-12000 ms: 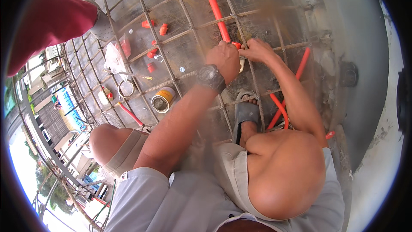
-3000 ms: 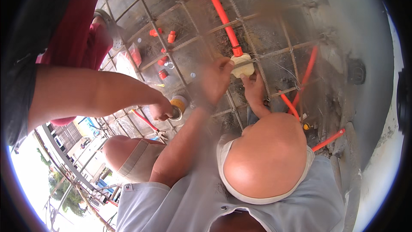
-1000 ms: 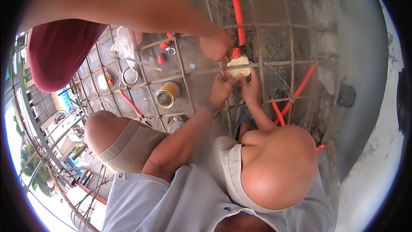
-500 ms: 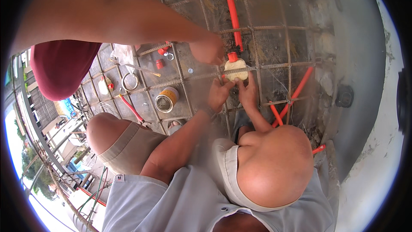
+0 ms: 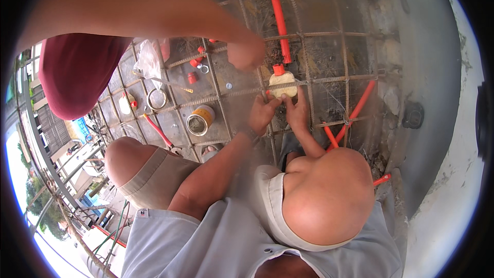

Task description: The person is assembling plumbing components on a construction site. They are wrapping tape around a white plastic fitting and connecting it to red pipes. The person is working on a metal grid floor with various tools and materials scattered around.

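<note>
A cream-faced box, seemingly a junction box (image 5: 283,86), has a short orange collar (image 5: 278,69) on its far side and sits at a rebar crossing the grid. My left hand (image 5: 262,113) pinches its near edge from the left. From the right, my right hand (image 5: 297,113) grips the same edge, one finger reaching up along the box's side. Just beyond the collar, the end of an orange conduit (image 5: 277,13) lies apart from it. A co-worker's hand (image 5: 246,53) hovers left of the collar, its fingers partly hidden; I cannot make out anything in it.
Tied rebar (image 5: 329,79) spans the boards. To the left are a tin can (image 5: 199,120), a tape roll (image 5: 156,99), orange fittings (image 5: 192,77), a plastic bag (image 5: 149,62) and red-handled pliers (image 5: 159,131). More orange conduit (image 5: 363,99) slants at right beside a grey wall (image 5: 432,123).
The co-worker's hand has drawn back up and left from the box, and the maroon-clad knee has shifted slightly. My two hands and the box stay almost where they were.
</note>
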`<action>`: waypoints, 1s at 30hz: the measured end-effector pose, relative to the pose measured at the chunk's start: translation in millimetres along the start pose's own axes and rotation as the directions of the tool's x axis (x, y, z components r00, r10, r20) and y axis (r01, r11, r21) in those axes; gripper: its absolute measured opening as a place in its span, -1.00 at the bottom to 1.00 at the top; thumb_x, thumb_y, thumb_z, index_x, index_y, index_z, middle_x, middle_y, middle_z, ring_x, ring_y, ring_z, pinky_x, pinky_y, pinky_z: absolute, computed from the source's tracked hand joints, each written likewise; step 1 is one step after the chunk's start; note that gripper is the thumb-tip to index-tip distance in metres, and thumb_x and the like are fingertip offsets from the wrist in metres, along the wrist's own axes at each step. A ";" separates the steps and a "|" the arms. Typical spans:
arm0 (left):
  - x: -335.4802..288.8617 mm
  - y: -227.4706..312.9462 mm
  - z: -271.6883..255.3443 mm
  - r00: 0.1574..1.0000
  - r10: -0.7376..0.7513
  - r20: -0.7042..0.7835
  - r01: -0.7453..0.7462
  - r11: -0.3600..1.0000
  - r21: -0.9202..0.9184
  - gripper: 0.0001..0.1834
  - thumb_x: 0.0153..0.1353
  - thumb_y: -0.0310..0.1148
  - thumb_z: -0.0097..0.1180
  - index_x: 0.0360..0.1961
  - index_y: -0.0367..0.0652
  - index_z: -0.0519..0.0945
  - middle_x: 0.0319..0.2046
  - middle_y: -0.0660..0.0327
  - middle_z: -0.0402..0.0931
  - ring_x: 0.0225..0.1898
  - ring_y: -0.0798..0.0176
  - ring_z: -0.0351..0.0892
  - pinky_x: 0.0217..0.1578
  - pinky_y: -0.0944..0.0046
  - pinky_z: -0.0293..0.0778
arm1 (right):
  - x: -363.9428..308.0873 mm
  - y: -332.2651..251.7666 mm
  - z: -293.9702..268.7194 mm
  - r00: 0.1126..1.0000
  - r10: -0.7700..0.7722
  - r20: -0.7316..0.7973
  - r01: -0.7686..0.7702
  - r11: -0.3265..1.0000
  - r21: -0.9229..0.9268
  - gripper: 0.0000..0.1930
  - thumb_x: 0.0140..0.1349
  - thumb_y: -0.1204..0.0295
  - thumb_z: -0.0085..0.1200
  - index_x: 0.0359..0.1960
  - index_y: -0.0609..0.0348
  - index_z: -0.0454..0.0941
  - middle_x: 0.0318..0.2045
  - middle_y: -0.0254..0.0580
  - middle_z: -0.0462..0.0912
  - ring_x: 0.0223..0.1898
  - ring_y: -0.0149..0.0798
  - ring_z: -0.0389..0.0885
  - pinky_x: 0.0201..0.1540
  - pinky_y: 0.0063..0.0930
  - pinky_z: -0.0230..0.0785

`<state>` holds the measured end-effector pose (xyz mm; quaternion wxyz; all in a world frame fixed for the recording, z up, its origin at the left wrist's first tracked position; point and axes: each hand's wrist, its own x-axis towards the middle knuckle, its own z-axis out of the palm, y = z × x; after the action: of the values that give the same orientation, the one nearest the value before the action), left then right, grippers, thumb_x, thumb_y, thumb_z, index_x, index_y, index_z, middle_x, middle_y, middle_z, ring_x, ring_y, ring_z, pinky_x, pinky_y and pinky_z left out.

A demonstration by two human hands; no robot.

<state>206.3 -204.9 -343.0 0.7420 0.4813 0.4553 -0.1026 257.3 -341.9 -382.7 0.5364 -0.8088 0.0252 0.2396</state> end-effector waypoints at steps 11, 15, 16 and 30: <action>-6.2 13.2 1.6 0.999 -0.038 0.022 0.038 0.999 -0.003 -0.81 0.37 -0.31 0.33 -0.32 -0.14 0.60 -0.53 0.41 0.40 -0.50 0.46 0.34 -0.43 0.31 0.30 | -1.3 -3.8 -1.3 1.000 -0.015 0.008 0.015 1.000 -0.014 -0.38 0.48 0.32 0.30 0.46 0.29 0.37 0.06 0.11 0.74 0.04 -0.09 0.75 0.06 -0.20 0.56; -7.0 12.9 1.9 0.999 -0.029 0.021 0.030 0.999 -0.015 -0.82 0.37 -0.30 0.33 -0.31 -0.13 0.60 -0.53 0.40 0.40 -0.50 0.45 0.34 -0.42 0.30 0.31 | 0.5 3.3 0.2 1.000 0.002 0.016 -0.002 1.000 -0.007 -0.37 0.48 0.31 0.30 0.47 0.29 0.36 0.09 0.13 0.71 0.06 -0.05 0.74 0.07 -0.19 0.56; -7.5 13.5 1.9 0.999 -0.030 0.026 0.030 0.999 -0.017 -0.82 0.37 -0.30 0.33 -0.30 -0.13 0.60 -0.53 0.40 0.40 -0.49 0.45 0.34 -0.42 0.30 0.32 | 0.7 4.4 0.8 1.000 0.019 0.014 -0.018 1.000 -0.008 -0.37 0.48 0.30 0.30 0.47 0.28 0.36 0.10 0.14 0.71 0.06 -0.04 0.73 0.08 -0.18 0.56; -12.0 19.5 2.8 0.999 -0.017 0.028 0.017 1.000 0.007 -0.78 0.36 -0.25 0.34 -0.23 -0.16 0.60 -0.48 0.37 0.43 -0.44 0.42 0.38 -0.37 0.29 0.35 | 0.5 0.2 -0.5 0.999 -0.034 -0.005 0.034 0.999 -0.028 -0.41 0.46 0.29 0.30 0.42 0.27 0.41 0.03 0.11 0.72 0.01 0.00 0.73 0.05 -0.14 0.54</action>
<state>212.7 -200.5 -321.3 0.7458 0.4783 0.4486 -0.1174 257.8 -342.3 -382.9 0.5291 -0.8172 0.0094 0.2286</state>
